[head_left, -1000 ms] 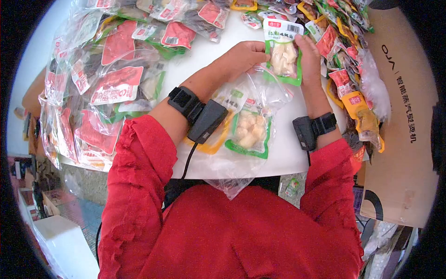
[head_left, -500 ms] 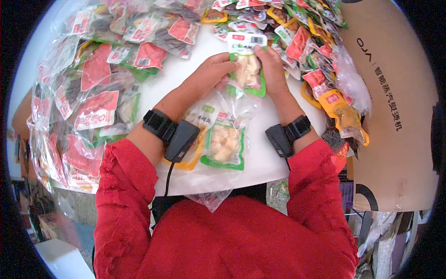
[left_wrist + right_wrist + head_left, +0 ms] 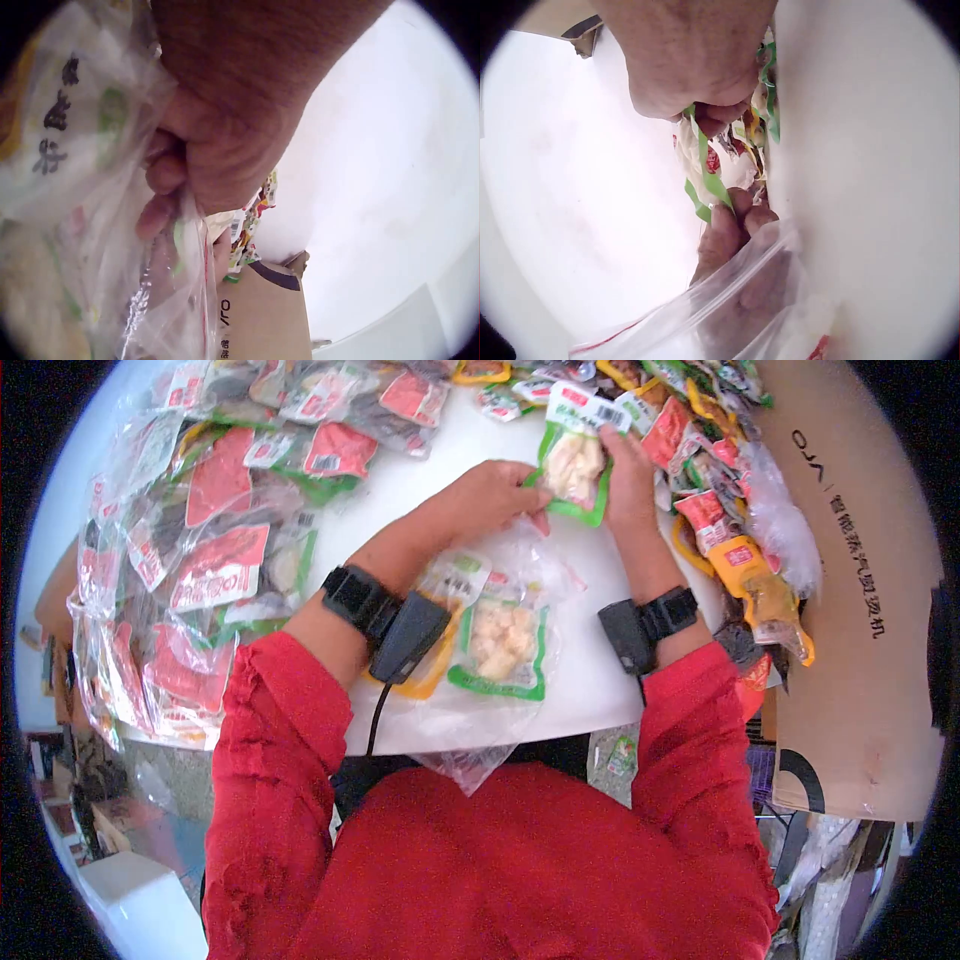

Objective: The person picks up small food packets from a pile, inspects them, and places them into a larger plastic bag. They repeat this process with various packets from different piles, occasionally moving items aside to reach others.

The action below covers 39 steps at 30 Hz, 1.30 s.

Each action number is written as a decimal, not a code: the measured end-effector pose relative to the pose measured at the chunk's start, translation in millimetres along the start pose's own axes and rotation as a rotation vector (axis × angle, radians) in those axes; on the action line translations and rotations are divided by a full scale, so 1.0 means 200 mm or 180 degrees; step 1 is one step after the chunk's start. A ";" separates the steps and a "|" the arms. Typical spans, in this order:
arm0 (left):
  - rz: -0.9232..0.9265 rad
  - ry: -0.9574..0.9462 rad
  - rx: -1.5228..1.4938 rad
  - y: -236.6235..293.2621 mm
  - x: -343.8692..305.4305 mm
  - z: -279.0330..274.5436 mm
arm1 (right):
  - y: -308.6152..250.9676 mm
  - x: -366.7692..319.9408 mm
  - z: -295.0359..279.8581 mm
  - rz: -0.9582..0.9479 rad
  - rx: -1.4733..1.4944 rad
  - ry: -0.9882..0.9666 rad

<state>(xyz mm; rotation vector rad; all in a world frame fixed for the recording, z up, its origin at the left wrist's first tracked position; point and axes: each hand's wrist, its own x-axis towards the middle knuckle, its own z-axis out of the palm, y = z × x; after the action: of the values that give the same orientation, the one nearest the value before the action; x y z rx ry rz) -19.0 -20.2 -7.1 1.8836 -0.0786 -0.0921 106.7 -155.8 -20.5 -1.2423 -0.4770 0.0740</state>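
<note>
Between the two hands, above the table, a green-edged food pouch [image 3: 575, 460] with pale pieces inside tilts with its white header up. My right hand [image 3: 632, 485] grips its right side, thumb along the front. Curled fingers of my left hand [image 3: 490, 500] pinch the pouch's lower left corner. The same left hand holds the mouth of a clear zip bag [image 3: 180, 300], whose red zip line [image 3: 615, 337] shows in the right wrist view. Inside that bag lie another green-edged pouch [image 3: 497, 645] and a yellow-edged pouch [image 3: 430, 670], partly hidden by the left wrist camera.
Bulging clear bags of red-labelled pouches [image 3: 220, 560] fill the table's left side. A heap of loose pouches [image 3: 690, 440] runs along the back right, with a yellow pouch [image 3: 750, 570] nearest. Beyond it stands a large cardboard box [image 3: 840, 610]. The white table [image 3: 590, 660] ends at the person's waist.
The held pouch has gone from nearly upright to tilted, and has moved slightly away from the body. My left hand has slid down to its lower corner. The head view has shifted too.
</note>
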 end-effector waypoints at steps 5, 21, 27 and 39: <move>-0.0005 -0.0019 -0.0222 -0.01 -0.01 0.00 | -0.02 -0.03 0.01 0.0129 -0.0017 -0.0040; 0.0317 0.0490 0.0058 -0.09 0.06 0.02 | 0.00 -0.05 0.05 0.0233 -0.0296 -0.0326; -0.0107 0.0480 -0.0788 -0.05 0.03 0.01 | -0.02 -0.07 0.08 0.0284 0.0258 -0.0311; 0.0363 0.0239 -0.0593 -0.09 0.05 0.02 | -0.02 -0.07 0.05 0.0561 0.0129 -0.0308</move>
<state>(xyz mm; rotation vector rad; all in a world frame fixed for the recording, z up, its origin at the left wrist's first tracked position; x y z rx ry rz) -9.4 -20.0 -26.1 1.6910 -0.1215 0.0481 89.3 -152.8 -18.1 -1.2428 -0.4466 0.2930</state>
